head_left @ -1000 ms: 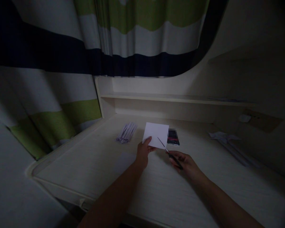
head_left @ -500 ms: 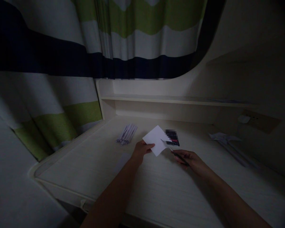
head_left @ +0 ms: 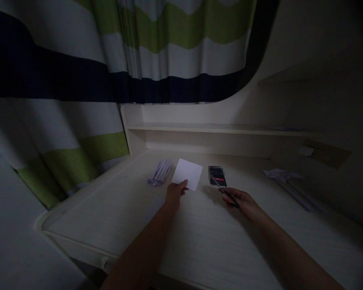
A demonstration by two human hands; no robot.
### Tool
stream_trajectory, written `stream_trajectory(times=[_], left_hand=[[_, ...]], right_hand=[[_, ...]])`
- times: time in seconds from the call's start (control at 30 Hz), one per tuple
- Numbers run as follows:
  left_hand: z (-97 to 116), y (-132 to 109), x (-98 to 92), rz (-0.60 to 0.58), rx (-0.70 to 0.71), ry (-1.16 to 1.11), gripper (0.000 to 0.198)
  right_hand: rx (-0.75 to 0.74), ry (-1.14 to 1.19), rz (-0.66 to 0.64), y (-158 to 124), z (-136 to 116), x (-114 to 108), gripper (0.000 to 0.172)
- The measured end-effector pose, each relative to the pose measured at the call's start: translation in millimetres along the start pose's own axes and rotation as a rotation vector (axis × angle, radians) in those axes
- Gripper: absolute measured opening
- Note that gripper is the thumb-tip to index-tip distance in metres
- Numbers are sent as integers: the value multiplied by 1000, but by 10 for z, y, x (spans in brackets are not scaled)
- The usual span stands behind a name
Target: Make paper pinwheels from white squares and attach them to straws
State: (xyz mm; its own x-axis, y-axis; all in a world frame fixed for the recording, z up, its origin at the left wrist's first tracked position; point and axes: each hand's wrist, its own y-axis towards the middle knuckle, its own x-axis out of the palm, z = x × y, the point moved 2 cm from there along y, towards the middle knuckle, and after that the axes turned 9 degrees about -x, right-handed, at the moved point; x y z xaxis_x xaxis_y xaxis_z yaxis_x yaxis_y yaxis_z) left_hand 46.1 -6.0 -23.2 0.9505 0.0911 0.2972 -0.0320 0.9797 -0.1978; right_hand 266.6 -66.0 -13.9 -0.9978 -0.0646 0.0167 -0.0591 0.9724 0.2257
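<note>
My left hand [head_left: 174,192] pinches the near edge of a small white sheet of paper [head_left: 188,173] and holds it just above the desk [head_left: 199,237]. My right hand [head_left: 242,202] is closed around a pair of scissors [head_left: 224,189]. Their blades point up and left toward a dark phone [head_left: 217,176] lying on the desk. The paper and the scissors are apart. A bundle of thin white paper strips [head_left: 160,171] lies just left of the sheet.
A low shelf [head_left: 218,128] runs along the back of the desk. Crumpled white paper scraps [head_left: 286,177] lie at the right. A striped curtain [head_left: 78,80] hangs at left and above. The room is dim.
My left hand has carried the sheet leftward, away from the scissors and toward the strips. The scissor blades no longer overlap the paper. My right hand has barely shifted.
</note>
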Motion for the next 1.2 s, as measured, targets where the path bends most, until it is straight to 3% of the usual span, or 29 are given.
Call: stream_trajectory(times=[0.17, 0.43, 1.2], left_hand=[[-58, -6, 30, 28, -24, -89, 24], [-15, -117, 136, -37, 3, -258, 21], [40, -198, 166, -77, 39, -193, 26]], right_hand=[[-3, 64, 68, -25, -2, 133, 44], [-12, 20, -106, -88, 82, 394, 45], [4, 47, -151, -145, -28, 451, 40]])
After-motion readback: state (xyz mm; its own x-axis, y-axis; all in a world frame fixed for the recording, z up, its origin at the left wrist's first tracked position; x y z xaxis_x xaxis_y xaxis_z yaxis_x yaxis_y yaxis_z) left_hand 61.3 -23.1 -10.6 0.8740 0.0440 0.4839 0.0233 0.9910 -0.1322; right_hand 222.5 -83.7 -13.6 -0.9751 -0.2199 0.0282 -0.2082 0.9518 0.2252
